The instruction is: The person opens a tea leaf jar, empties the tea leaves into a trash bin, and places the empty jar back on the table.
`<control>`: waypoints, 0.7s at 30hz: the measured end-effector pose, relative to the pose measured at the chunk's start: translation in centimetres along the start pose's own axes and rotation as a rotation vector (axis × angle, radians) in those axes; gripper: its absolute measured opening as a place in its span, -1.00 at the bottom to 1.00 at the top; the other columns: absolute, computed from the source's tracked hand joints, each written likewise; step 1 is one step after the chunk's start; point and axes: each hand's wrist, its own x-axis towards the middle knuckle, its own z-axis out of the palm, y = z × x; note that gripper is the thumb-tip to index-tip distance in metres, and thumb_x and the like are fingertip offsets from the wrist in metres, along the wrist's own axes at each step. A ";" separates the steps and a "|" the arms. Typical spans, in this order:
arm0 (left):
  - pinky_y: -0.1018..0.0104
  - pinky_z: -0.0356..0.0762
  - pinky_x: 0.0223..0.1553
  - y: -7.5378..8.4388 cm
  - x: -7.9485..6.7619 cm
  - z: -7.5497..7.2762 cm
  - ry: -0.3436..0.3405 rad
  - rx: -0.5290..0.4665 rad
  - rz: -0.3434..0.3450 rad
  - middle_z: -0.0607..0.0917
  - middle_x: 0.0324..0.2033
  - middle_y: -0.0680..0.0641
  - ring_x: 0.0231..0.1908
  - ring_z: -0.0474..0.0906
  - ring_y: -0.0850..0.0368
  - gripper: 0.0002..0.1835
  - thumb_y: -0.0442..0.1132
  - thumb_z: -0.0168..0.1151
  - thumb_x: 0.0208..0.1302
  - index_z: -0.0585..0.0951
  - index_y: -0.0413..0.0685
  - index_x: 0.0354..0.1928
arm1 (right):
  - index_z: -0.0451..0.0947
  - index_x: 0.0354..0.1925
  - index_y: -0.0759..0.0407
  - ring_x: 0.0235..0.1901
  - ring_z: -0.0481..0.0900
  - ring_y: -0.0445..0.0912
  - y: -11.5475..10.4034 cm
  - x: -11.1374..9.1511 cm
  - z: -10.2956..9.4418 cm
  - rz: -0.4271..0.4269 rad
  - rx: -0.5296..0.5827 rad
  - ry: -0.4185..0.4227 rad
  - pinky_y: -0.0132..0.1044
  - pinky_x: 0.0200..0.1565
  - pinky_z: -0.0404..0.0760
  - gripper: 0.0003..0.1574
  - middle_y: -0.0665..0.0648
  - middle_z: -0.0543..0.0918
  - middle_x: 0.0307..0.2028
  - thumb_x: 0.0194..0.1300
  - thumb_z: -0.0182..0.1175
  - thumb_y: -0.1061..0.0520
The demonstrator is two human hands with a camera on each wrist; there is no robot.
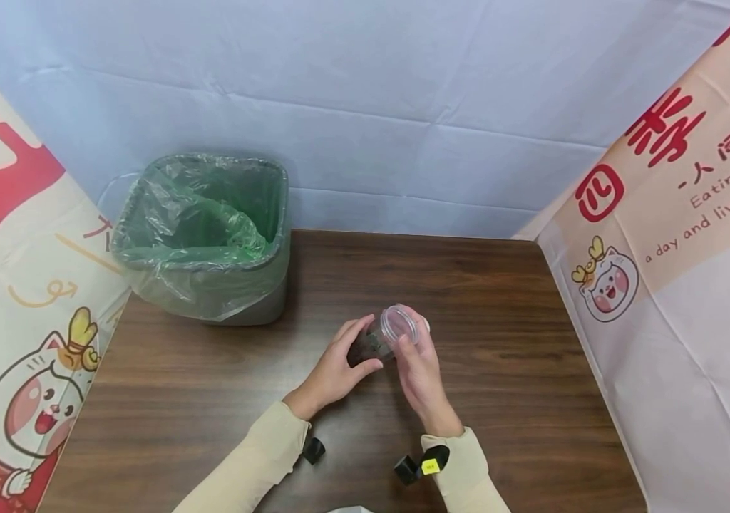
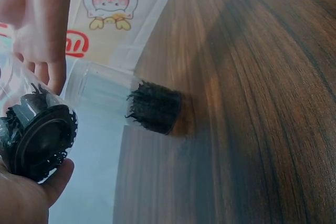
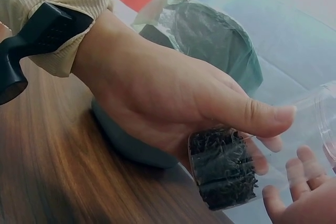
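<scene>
Between my two hands is a clear jar (image 1: 376, 345), tilted, with dark shredded bits at its bottom. My left hand (image 1: 331, 367) grips its lower part; the dark base of the jar (image 2: 44, 142) faces the left wrist camera. My right hand (image 1: 418, 367) holds the same jar near its round clear top, the thumb (image 3: 273, 119) lying along the wall. Whether that top is a lid or an open mouth I cannot tell. Past the right hand, a second clear jar (image 2: 155, 106) with similar dark shreds stands on the table, mostly hidden in the head view.
A grey bin (image 1: 262, 306) lined with a greenish plastic bag (image 1: 211, 256) stands at the table's back left. The brown wooden table (image 1: 480, 399) meets a pale cloth wall (image 1: 403, 142) behind. Printed banners (image 1: 679, 214) flank both sides. A camera (image 1: 419, 467) sits at the right cuff.
</scene>
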 end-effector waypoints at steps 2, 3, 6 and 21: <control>-0.07 0.29 0.37 0.0 0.0 0.0 0.002 -0.004 0.003 0.44 0.31 -0.13 0.30 0.41 0.00 -0.17 -0.31 0.49 0.21 0.32 -0.15 0.49 | 0.19 0.42 0.28 0.27 0.42 -0.09 -0.1 0.0 -0.1 0.013 -0.001 -0.016 -0.26 0.30 0.41 -0.35 0.12 0.40 0.27 0.53 0.16 0.10; -0.08 0.29 0.36 -0.1 0.0 0.1 0.002 -0.007 0.005 0.44 0.31 -0.14 0.30 0.41 -0.01 -0.17 -0.32 0.49 0.21 0.32 -0.17 0.49 | 0.17 0.44 0.31 0.27 0.41 -0.09 -0.1 0.0 -0.2 0.019 -0.002 -0.023 -0.26 0.31 0.40 -0.36 0.12 0.40 0.27 0.55 0.10 0.15; -0.10 0.29 0.35 -0.1 0.0 0.1 0.000 -0.011 0.009 0.44 0.32 -0.15 0.30 0.41 -0.02 -0.17 -0.33 0.49 0.21 0.31 -0.20 0.48 | 0.10 0.48 0.36 0.29 0.39 -0.09 -0.2 0.0 -0.3 0.030 -0.001 -0.039 -0.28 0.31 0.38 -0.35 0.13 0.38 0.29 0.57 0.01 0.23; -0.07 0.29 0.37 -0.2 0.0 0.0 0.012 -0.005 0.007 0.45 0.32 -0.14 0.31 0.41 0.00 -0.16 -0.32 0.50 0.19 0.32 -0.10 0.49 | 0.22 0.26 0.13 0.22 0.45 -0.11 0.1 -0.1 0.2 0.015 0.066 0.035 -0.27 0.28 0.43 -0.35 0.07 0.45 0.22 0.41 0.32 0.01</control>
